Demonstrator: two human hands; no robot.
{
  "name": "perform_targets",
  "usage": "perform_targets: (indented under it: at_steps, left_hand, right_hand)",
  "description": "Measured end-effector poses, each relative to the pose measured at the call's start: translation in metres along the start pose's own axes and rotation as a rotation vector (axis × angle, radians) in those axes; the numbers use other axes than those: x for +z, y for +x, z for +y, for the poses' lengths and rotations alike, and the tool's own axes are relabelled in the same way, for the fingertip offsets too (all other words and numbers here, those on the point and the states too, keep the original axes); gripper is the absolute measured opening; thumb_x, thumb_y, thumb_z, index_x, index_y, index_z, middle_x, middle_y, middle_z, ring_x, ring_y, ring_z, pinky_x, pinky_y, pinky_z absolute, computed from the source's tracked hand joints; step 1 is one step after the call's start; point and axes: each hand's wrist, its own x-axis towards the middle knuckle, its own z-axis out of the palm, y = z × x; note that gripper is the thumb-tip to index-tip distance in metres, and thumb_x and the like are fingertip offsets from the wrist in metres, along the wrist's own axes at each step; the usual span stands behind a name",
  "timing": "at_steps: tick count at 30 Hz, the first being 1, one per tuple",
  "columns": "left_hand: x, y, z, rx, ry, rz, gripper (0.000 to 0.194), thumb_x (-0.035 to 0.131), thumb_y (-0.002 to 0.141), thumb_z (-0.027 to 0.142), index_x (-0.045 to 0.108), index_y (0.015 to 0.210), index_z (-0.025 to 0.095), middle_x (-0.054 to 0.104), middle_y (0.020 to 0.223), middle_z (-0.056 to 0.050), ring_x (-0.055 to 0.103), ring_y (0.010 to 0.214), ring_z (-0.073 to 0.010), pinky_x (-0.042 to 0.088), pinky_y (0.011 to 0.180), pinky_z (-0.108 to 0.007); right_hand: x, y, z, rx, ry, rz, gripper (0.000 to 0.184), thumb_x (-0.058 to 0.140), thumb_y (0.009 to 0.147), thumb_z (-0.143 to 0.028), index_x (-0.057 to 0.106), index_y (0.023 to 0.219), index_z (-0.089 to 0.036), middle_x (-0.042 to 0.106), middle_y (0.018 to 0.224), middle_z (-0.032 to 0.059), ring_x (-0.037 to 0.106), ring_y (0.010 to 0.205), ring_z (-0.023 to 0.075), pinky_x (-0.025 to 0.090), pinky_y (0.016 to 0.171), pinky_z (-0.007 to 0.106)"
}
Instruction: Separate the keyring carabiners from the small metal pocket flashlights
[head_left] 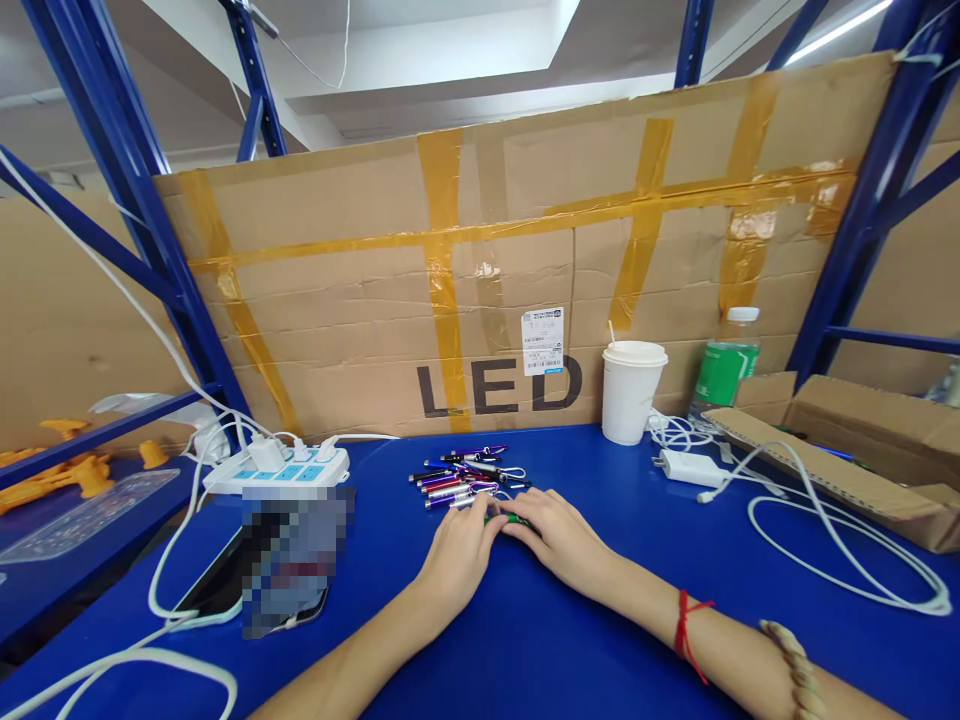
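Both of my hands meet over the blue tabletop, around a slim green pen-like stick point(517, 519). My left hand point(463, 545) is closed at the stick's left end, the thumb and fingers pressed together. From the other side my right hand point(559, 535) has its fingers closed over the right part, so much of the stick is hidden. Just beyond my fingers lies a loose pile of pen-like metal tubes point(450, 487) in purple, red, silver, black and blue, some with cord loops.
A white power strip point(330, 466) with plugs and cables stands left, behind a dark phone point(225, 572) and a blurred item. To the right are a lidded white cup point(630, 395), a green-labelled bottle point(726, 365), a white charger point(691, 468) and an open cardboard box point(847, 470).
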Motion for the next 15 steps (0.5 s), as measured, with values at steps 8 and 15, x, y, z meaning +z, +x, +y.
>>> perform_targets:
  at_steps: [8, 15]
  left_hand:
    - [0.003, 0.002, -0.009, -0.008, -0.228, -0.012, 0.016, 0.025, 0.089, 0.026, 0.037, 0.098, 0.021, 0.052, 0.067, 0.003, 0.052, 0.061, -0.0126, 0.039, 0.061, -0.024]
    - [0.004, 0.003, -0.004, 0.013, -0.502, 0.022, 0.021, 0.027, 0.088, 0.035, 0.04, 0.095, 0.02, 0.04, 0.054, 0.007, 0.042, 0.052, -0.0111, 0.034, 0.055, -0.022]
  right_hand:
    - [-0.002, 0.003, 0.02, -0.009, 0.062, 0.007, 0.027, 0.043, 0.087, -0.03, 0.061, 0.106, -0.023, 0.064, 0.098, 0.0047, 0.054, 0.092, 0.0188, 0.041, 0.079, 0.031]
    - [-0.001, 0.003, 0.019, -0.043, 0.323, -0.096, 0.027, 0.042, 0.086, -0.034, 0.065, 0.092, -0.023, 0.066, 0.077, -0.0012, 0.057, 0.068, 0.0121, 0.04, 0.062, 0.021]
